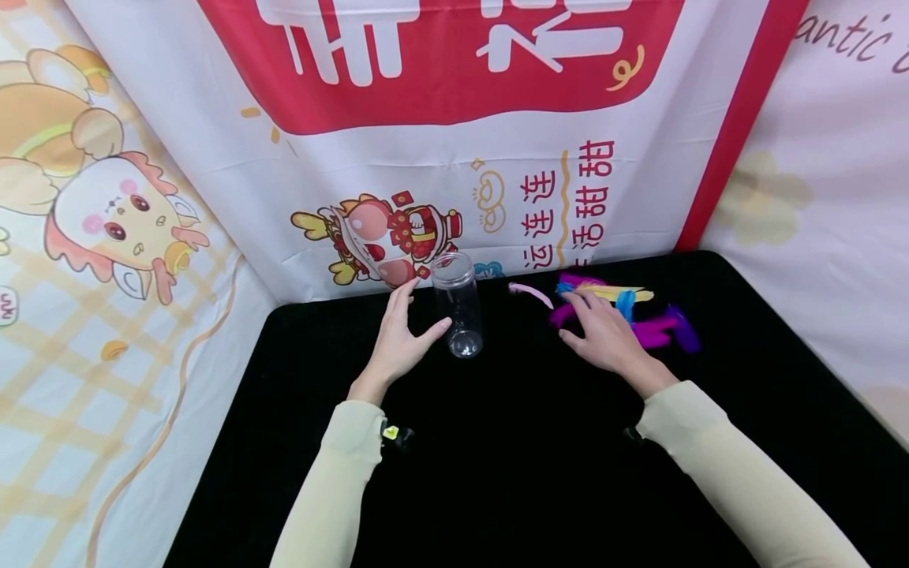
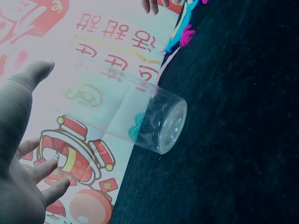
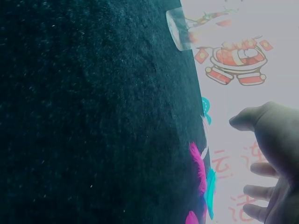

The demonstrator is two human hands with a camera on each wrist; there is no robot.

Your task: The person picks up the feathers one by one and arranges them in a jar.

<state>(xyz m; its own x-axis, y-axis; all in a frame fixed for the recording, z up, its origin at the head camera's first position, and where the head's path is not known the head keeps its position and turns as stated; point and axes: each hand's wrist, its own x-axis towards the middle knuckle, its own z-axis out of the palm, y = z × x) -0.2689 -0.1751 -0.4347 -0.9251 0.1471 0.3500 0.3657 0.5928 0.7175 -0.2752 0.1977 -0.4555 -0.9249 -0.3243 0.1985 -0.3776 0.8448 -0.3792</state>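
A clear, see-through plastic jar [image 1: 465, 312] stands upright near the back of the black table. My left hand [image 1: 399, 341] is just to its left, thumb and fingers spread apart. In the left wrist view a gap shows between this hand [image 2: 21, 182] and the jar [image 2: 161, 119]. Over at the right, my right hand [image 1: 604, 335] hovers at a loose pile of feathers with its fingers extended. Among them are a yellow feather [image 1: 632, 293], a magenta feather [image 1: 652, 333] and a purple feather [image 1: 685, 330]. In the right wrist view its fingers [image 3: 259, 191] hold nothing.
A pale pink feather [image 1: 531, 293] lies apart, between the jar and the pile. Behind the table's back edge hangs a white and red printed cloth [image 1: 398, 158]. Patterned cloths also hang at the left [image 1: 142, 355] and right [image 1: 817, 260]. Black velvety fabric [image 1: 511, 473] covers the table.
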